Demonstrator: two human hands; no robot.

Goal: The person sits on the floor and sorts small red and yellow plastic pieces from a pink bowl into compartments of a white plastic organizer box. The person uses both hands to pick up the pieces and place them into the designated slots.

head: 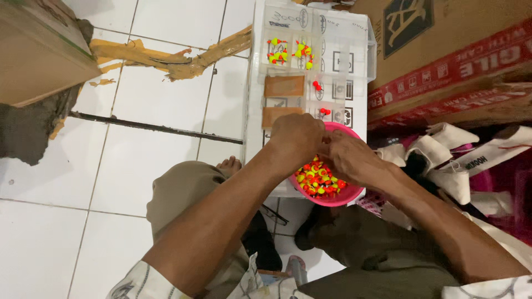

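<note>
A person sits on a white tiled floor (pixel 138 166), seen from above, both hands meeting over a pink bowl (pixel 348 195). The left hand (pixel 296 138) is curled, fingertips pinched together at the point where they touch the right hand (pixel 349 158). The right hand's fingers are also bent inward toward that meeting point. Whatever they pinch is too small and hidden to make out, so I cannot tell whether either hand grasps anything.

Directly beneath the fingertips, the bowl holds a heap of small floats (pixel 317 180), orange-red and yellow. Just beyond the fingers lies a clear compartment box (pixel 354 50), open. Its far compartments hold a few more floats; nearer ones hold one red piece each, and two brown cards lie left of those. To the right of the right hand lie folded white bags (pixel 443 155) and cardboard boxes (pixel 443 55).
</note>
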